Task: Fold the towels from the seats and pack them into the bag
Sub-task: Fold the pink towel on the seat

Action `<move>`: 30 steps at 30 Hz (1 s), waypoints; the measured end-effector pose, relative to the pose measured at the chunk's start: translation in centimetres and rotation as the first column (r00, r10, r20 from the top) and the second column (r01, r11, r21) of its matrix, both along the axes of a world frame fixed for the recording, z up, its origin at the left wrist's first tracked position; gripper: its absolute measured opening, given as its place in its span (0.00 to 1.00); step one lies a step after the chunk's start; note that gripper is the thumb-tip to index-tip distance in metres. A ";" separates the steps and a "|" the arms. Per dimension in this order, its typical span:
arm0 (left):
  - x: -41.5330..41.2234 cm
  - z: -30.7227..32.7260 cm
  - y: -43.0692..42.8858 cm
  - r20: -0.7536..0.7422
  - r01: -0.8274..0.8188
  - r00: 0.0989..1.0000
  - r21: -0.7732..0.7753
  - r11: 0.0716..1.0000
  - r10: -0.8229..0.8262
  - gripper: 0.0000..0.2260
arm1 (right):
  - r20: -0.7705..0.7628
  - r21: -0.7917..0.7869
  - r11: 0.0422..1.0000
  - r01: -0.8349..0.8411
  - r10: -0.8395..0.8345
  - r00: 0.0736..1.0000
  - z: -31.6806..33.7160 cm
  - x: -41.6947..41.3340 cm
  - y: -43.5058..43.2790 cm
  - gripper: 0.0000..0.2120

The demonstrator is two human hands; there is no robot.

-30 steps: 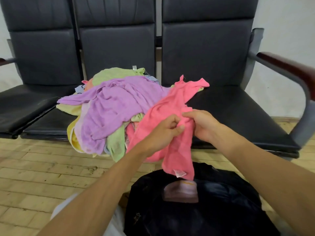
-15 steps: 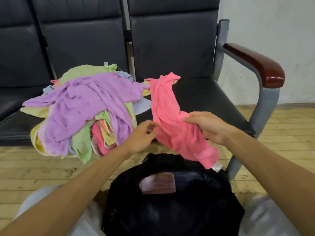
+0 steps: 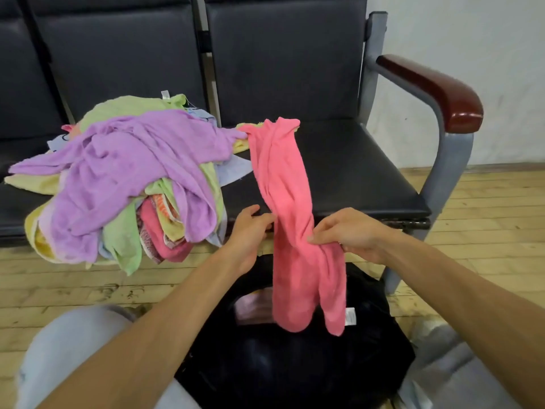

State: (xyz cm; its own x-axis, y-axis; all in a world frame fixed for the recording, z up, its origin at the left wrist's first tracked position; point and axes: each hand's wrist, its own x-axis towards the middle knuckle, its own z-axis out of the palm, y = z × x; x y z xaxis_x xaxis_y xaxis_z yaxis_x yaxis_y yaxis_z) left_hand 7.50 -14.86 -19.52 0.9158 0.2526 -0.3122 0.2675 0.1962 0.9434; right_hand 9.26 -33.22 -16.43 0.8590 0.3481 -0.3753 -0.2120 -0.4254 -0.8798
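Right grip (image 3: pixel 348 234) pinches towel (image 3: pixel 283 172), apparently touching seat (image 3: pixel 354 172).

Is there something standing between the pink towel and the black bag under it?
Nothing visible does. The pink towel, gripped by the right hand, hangs directly over the black bag. Only its far end lies on the seat next to the purple towel, and it is not yet folded.

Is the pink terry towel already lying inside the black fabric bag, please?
No, the pink terry towel hangs from the right hand above the black fabric bag.
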 end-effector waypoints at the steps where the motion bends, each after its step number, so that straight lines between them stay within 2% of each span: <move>1: 0.2 -0.3 0.1 -0.016 -0.014 1.000 -0.015 1.000 0.014 0.29 | 0.004 0.005 1.000 0.010 -0.010 1.000 -0.2 0.0 0.1 0.06; 4: 0.4 -0.4 0.1 0.011 -0.005 1.000 0.039 0.999 0.004 0.21 | -0.003 0.025 0.998 0.062 -0.062 0.998 -0.4 -0.1 0.2 0.09; 9: 0.8 -1.4 -0.5 0.004 0.047 0.999 0.262 0.964 -0.050 0.12 | -0.092 0.026 0.994 0.105 -0.102 0.991 -0.6 -0.1 -0.5 0.10; 13: 0.8 -2.1 -1.6 -0.035 0.058 0.998 0.232 0.971 -0.052 0.08 | -0.102 -0.061 0.986 0.154 -0.160 0.982 -0.9 0.2 -0.9 0.14; 15: 0.9 -2.5 -2.0 -0.029 0.052 0.999 0.275 0.960 -0.046 0.06 | -0.088 -0.054 0.982 0.183 -0.187 0.978 -0.8 0.3 -1.0 0.13; 17: 0.8 -2.6 -2.4 -0.025 0.036 0.999 0.253 0.967 -0.031 0.04 | -0.073 -0.023 0.980 0.198 -0.199 0.977 -0.6 0.1 -1.1 0.09; 20: 0.8 -2.5 -2.5 -0.016 -0.023 0.999 0.227 0.974 0.027 0.05 | -0.076 0.000 0.988 0.157 -0.156 0.985 -0.2 -0.5 -1.4 0.07; 24: 0.4 -1.8 -2.4 0.006 -0.006 1.000 0.056 0.998 0.006 0.10 | -0.092 -0.072 0.995 0.069 -0.076 0.993 0.4 -1.1 -1.9 0.09; 27: -0.1 -1.3 -1.9 0.016 0.046 0.999 0.088 0.995 -0.048 0.13 | -0.086 -0.053 0.993 0.102 -0.107 0.991 0.6 -0.9 -2.5 0.11; 30: -0.8 -0.9 -0.8 0.045 0.045 0.998 0.154 0.987 -0.052 0.12 | -0.080 0.013 0.974 0.227 -0.225 0.971 0.3 -0.1 -3.0 0.17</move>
State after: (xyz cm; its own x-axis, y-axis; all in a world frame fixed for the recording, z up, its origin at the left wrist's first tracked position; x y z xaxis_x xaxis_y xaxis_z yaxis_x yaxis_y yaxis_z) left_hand 6.70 -15.62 -20.43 0.9413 0.2489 -0.2279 0.2259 0.0369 0.9734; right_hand 9.12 -36.25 -16.14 0.8848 0.1571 -0.4386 -0.3688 -0.3393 -0.8654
